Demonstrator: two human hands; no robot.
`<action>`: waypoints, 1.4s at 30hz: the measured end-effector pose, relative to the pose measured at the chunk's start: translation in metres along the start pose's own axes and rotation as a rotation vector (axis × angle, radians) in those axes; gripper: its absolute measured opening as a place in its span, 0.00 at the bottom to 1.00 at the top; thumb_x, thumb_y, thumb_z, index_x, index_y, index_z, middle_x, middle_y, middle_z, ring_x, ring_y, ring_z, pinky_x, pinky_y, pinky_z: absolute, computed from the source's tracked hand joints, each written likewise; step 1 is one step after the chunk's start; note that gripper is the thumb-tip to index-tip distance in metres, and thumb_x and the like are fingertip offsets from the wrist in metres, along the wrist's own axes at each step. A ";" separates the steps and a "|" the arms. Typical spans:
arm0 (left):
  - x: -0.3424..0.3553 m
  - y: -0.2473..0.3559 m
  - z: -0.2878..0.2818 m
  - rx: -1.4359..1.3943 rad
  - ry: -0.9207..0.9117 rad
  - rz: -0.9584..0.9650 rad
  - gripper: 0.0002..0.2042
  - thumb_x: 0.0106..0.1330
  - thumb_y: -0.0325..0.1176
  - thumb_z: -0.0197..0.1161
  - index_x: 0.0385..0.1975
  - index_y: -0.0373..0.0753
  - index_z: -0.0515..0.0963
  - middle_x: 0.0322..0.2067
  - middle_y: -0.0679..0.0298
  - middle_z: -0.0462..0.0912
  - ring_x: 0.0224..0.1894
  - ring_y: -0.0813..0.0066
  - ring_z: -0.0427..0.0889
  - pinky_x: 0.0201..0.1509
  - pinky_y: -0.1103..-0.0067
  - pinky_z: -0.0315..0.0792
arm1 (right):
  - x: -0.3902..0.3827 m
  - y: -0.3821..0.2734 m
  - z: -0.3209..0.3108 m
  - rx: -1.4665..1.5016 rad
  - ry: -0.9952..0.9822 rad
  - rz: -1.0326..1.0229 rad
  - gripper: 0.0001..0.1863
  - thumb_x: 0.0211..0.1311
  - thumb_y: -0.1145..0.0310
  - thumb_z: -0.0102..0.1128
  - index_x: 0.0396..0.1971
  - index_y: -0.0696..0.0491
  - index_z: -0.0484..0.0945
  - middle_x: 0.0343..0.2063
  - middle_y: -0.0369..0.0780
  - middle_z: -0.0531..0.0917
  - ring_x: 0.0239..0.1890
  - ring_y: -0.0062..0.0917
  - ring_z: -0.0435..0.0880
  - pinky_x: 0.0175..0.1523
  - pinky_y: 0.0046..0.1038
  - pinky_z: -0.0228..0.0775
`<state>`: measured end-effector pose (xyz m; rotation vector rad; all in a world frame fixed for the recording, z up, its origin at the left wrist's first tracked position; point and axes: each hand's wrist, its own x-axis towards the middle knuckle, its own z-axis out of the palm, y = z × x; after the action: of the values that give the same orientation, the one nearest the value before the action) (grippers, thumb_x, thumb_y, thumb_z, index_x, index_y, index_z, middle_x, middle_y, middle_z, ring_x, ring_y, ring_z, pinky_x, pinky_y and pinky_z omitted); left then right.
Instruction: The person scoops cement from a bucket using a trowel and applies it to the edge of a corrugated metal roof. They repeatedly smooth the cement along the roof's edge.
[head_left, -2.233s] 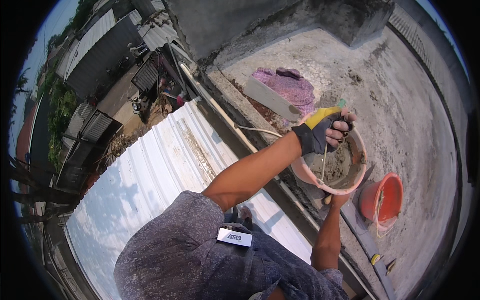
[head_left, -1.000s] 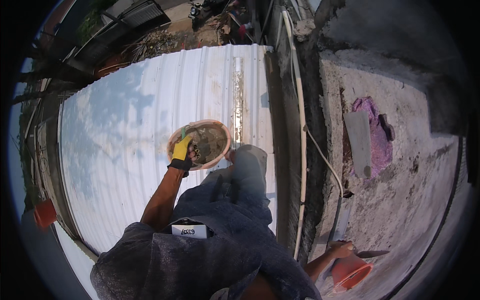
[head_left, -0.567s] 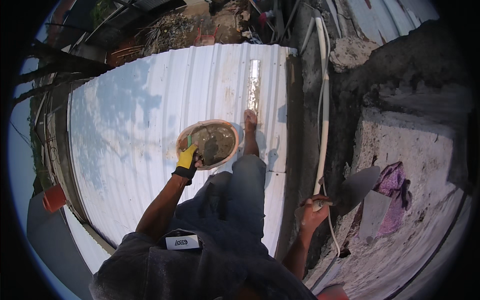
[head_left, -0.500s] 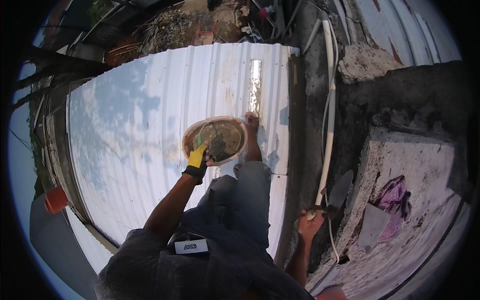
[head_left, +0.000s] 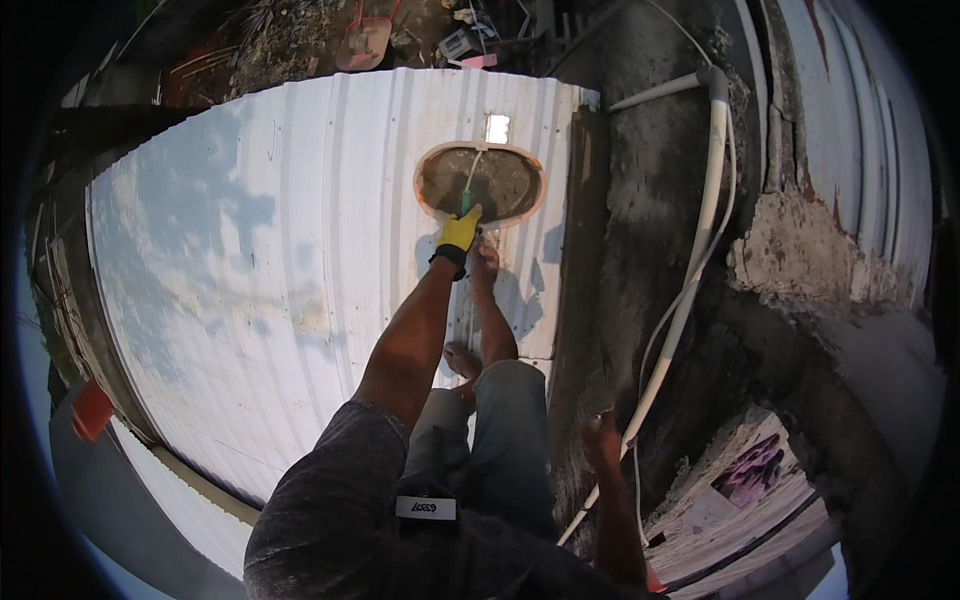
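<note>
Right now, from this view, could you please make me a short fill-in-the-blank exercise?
The left hand wears a black-cuffed glove coloured mostly ____.
The grip on the handle of the bucket is ____.
In the picture, the pale pipe runs to the ____ of the bucket.
The ribbed roof under the feet is mainly ____.
Missing words: yellow; green; right; white.

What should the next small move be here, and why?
Probably steady the bucket with the left hand: that hand is at its near rim, a wet-looking brown mix lies inside, and the right hand is away, beside the pale pipe.
</note>
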<state>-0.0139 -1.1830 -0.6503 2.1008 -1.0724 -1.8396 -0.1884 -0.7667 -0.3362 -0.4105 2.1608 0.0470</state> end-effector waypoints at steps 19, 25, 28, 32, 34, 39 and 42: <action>0.130 0.026 -0.069 0.630 0.358 0.352 0.17 0.67 0.42 0.60 0.50 0.38 0.76 0.34 0.62 0.83 0.37 0.74 0.81 0.41 0.75 0.73 | 0.339 -0.298 0.010 -0.642 0.022 -0.511 0.19 0.62 0.62 0.58 0.52 0.46 0.71 0.40 0.48 0.81 0.40 0.45 0.84 0.43 0.45 0.76; 0.185 0.003 -0.073 0.241 -0.033 0.223 0.18 0.67 0.39 0.61 0.53 0.38 0.76 0.37 0.65 0.82 0.37 0.78 0.78 0.43 0.79 0.72 | 0.424 -0.358 0.060 -0.791 0.113 -0.718 0.17 0.59 0.67 0.58 0.49 0.48 0.75 0.39 0.48 0.82 0.38 0.44 0.85 0.42 0.43 0.78; 0.201 -0.013 -0.075 0.030 -0.097 0.376 0.21 0.65 0.46 0.63 0.48 0.33 0.77 0.26 0.62 0.81 0.28 0.77 0.77 0.36 0.78 0.71 | 0.439 -0.370 0.075 -0.841 0.142 -0.719 0.16 0.58 0.66 0.58 0.47 0.49 0.77 0.39 0.48 0.83 0.38 0.44 0.85 0.42 0.42 0.77; 0.207 -0.025 -0.085 0.150 -0.153 0.386 0.18 0.67 0.47 0.62 0.35 0.34 0.79 0.20 0.65 0.79 0.25 0.79 0.74 0.32 0.79 0.69 | 0.438 -0.380 0.083 -0.796 0.098 -0.682 0.17 0.57 0.63 0.61 0.48 0.48 0.77 0.38 0.48 0.83 0.40 0.45 0.84 0.45 0.42 0.75; 0.198 -0.005 -0.084 0.214 -0.234 0.343 0.16 0.67 0.44 0.62 0.35 0.35 0.78 0.21 0.66 0.78 0.26 0.79 0.75 0.33 0.79 0.70 | 0.441 -0.376 0.083 -0.754 0.054 -0.643 0.18 0.57 0.64 0.62 0.48 0.48 0.78 0.38 0.49 0.83 0.41 0.46 0.83 0.46 0.43 0.74; 0.194 0.005 -0.103 0.355 -0.392 0.357 0.15 0.66 0.43 0.63 0.37 0.34 0.79 0.24 0.66 0.80 0.27 0.80 0.76 0.33 0.79 0.71 | 0.452 -0.367 0.106 -0.569 -0.007 -0.763 0.20 0.56 0.64 0.62 0.49 0.52 0.78 0.37 0.52 0.83 0.43 0.46 0.82 0.47 0.44 0.73; 0.184 0.027 -0.099 0.647 -0.450 0.385 0.16 0.66 0.46 0.61 0.37 0.36 0.80 0.25 0.66 0.81 0.27 0.79 0.77 0.33 0.79 0.72 | 0.468 -0.356 0.115 -0.519 -0.066 -0.800 0.21 0.56 0.65 0.62 0.50 0.54 0.77 0.36 0.53 0.83 0.42 0.45 0.83 0.46 0.43 0.73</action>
<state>0.0640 -1.3445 -0.7606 1.5518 -2.2493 -1.9752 -0.2377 -1.2095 -0.7370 -1.5131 1.7593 0.1677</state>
